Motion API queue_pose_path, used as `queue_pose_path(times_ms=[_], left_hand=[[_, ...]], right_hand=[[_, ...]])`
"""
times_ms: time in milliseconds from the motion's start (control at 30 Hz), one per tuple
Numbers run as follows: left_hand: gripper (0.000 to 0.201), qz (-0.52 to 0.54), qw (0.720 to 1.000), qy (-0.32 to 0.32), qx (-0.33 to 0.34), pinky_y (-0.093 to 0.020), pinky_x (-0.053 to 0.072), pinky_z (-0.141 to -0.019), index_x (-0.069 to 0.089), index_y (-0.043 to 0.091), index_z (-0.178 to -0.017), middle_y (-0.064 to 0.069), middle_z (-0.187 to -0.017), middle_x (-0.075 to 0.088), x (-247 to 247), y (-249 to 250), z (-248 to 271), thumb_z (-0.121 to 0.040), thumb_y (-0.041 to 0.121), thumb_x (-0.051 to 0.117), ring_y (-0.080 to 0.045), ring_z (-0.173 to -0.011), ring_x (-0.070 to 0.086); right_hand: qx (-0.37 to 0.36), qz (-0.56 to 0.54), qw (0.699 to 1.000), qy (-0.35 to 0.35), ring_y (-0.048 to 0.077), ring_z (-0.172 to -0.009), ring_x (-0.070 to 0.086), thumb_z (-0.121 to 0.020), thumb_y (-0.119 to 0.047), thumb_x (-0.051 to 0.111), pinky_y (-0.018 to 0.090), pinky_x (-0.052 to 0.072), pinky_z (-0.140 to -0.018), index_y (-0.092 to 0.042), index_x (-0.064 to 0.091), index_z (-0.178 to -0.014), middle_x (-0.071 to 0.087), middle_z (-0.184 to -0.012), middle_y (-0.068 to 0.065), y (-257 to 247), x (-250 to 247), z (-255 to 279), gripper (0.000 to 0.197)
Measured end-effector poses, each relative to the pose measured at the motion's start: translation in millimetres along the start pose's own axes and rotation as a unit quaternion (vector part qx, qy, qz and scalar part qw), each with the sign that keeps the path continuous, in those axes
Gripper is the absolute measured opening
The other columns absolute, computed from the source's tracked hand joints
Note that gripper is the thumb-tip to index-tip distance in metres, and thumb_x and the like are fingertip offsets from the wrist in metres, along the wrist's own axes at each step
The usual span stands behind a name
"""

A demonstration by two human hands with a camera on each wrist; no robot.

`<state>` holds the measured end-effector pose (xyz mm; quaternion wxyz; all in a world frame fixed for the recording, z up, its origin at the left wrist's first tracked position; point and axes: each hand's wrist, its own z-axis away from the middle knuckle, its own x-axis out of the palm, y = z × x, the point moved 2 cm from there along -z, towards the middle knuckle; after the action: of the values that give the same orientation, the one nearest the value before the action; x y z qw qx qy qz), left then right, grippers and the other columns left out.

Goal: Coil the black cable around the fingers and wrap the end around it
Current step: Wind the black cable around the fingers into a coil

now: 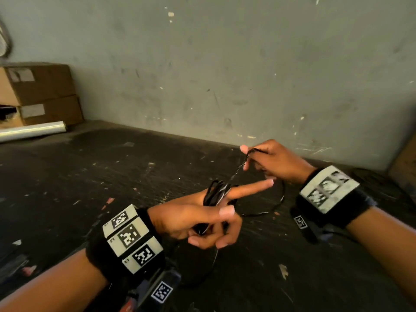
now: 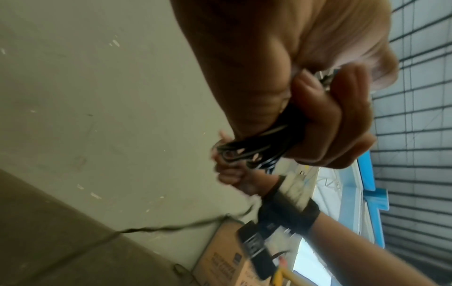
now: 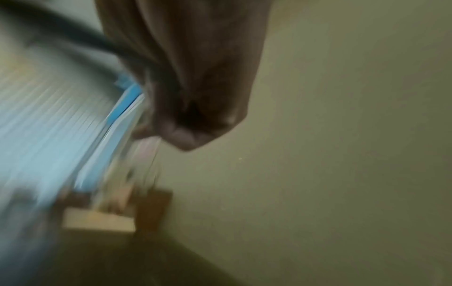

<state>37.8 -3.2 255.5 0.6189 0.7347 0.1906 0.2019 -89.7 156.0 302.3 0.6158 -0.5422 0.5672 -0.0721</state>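
Note:
The black cable [image 1: 215, 192] is coiled in several loops around the fingers of my left hand [image 1: 202, 218], whose index finger points right while the thumb and lower fingers curl over the coil. In the left wrist view the coil [image 2: 257, 149] shows bunched under the curled fingers. My right hand [image 1: 267, 161] is raised just beyond, pinching the cable's free strand, which runs taut down to the coil. A slack loop [image 1: 273, 204] hangs beneath the right wrist. The right wrist view is blurred; the right hand [image 3: 190, 108] looks closed, with the cable [image 3: 80, 40] trailing past it.
The dark scuffed tabletop [image 1: 112, 176] meets a grey wall [image 1: 225, 64] behind. Stacked cardboard boxes [image 1: 38, 93] and a white roll [image 1: 31, 131] sit at the back left. Another cardboard box edge [image 1: 405, 163] stands at the far right.

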Motion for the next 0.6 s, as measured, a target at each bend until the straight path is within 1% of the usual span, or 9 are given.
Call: queue_pose_path(times_ms=[33,100,133,167,233,267,367,500,600], left_hand=[[0.079,0.008,1.0,0.002,0.017,-0.017,0.022,-0.032,0.021,0.034,-0.149,-0.012,-0.073,0.051,2,3,-2,-0.084,0.051,0.061,0.0,-0.037,0.043],[0.078,0.023,0.998,0.014,0.057,-0.019,0.023,-0.03,0.02,0.034,-0.15,-0.016,-0.079,0.055,3,10,-5,-0.086,0.048,0.061,-0.002,-0.037,0.048],[0.078,0.028,0.996,0.03,0.078,-0.019,0.026,-0.029,0.019,0.035,-0.151,-0.019,-0.082,0.058,2,15,-6,-0.086,0.044,0.062,-0.005,-0.038,0.052],[0.079,0.029,0.994,0.052,0.096,-0.018,0.031,-0.029,0.017,0.036,-0.151,-0.022,-0.085,0.061,0,19,-8,-0.087,0.038,0.063,-0.008,-0.04,0.057],[0.083,0.02,0.986,0.107,0.127,-0.018,0.042,-0.032,0.014,0.038,-0.151,-0.022,-0.096,0.067,-7,27,-10,-0.087,0.021,0.064,-0.014,-0.046,0.065],[0.084,0.018,0.981,0.136,0.138,-0.019,0.045,-0.033,0.013,0.04,-0.15,-0.021,-0.1,0.069,-11,31,-10,-0.087,0.013,0.062,-0.016,-0.048,0.067],[0.084,0.036,0.964,0.206,0.163,-0.022,0.051,-0.036,0.011,0.043,-0.149,-0.021,-0.111,0.07,-23,41,-7,-0.088,0.001,0.049,-0.02,-0.056,0.072],[0.084,0.074,0.931,0.305,0.188,-0.026,0.058,-0.045,0.009,0.044,-0.149,-0.022,-0.118,0.068,-42,47,0,-0.088,0.0,0.046,-0.023,-0.068,0.075],[0.08,0.054,0.913,0.361,0.18,-0.03,0.06,-0.053,0.004,0.046,-0.149,-0.019,-0.122,0.067,-54,44,7,-0.095,0.0,0.041,-0.027,-0.08,0.075]], right_hand=[[-0.044,0.109,0.993,0.02,0.005,-0.039,0.045,-0.096,-0.035,0.046,0.022,0.041,-0.042,-0.002,0.067,-0.07,0.051,-0.045,0.0,5,5,-1,0.047],[-0.072,0.264,0.962,-0.01,0.016,-0.066,0.067,-0.093,-0.048,0.036,0.035,0.054,-0.065,-0.006,0.068,-0.086,0.071,-0.073,0.012,23,24,-1,0.054],[-0.057,0.299,0.952,-0.027,0.022,-0.077,0.069,-0.091,-0.048,0.034,0.04,0.055,-0.072,-0.012,0.067,-0.093,0.073,-0.084,0.011,30,35,0,0.049],[-0.04,0.313,0.948,-0.04,0.024,-0.083,0.07,-0.09,-0.042,0.035,0.041,0.055,-0.075,-0.016,0.066,-0.097,0.073,-0.09,0.009,36,47,4,0.04],[-0.038,0.259,0.964,-0.047,0.02,-0.092,0.067,-0.092,-0.028,0.042,0.031,0.055,-0.078,-0.016,0.063,-0.103,0.07,-0.097,0.007,40,74,10,0.026],[-0.045,0.223,0.972,-0.05,0.017,-0.093,0.066,-0.093,-0.024,0.045,0.027,0.054,-0.08,-0.014,0.061,-0.105,0.069,-0.1,0.007,31,86,18,0.023],[-0.085,0.184,0.977,-0.058,0.019,-0.085,0.066,-0.096,-0.034,0.046,0.035,0.054,-0.079,-0.016,0.057,-0.101,0.068,-0.094,0.005,6,114,39,0.022],[-0.089,0.15,0.983,-0.057,0.01,-0.068,0.058,-0.095,-0.036,0.05,0.03,0.049,-0.066,-0.021,0.054,-0.087,0.055,-0.073,-0.009,-18,117,54,0.017],[-0.09,0.2,0.974,-0.064,0.016,-0.071,0.061,-0.096,-0.037,0.047,0.036,0.052,-0.068,-0.018,0.057,-0.091,0.058,-0.076,-0.005,-29,115,58,0.022]])
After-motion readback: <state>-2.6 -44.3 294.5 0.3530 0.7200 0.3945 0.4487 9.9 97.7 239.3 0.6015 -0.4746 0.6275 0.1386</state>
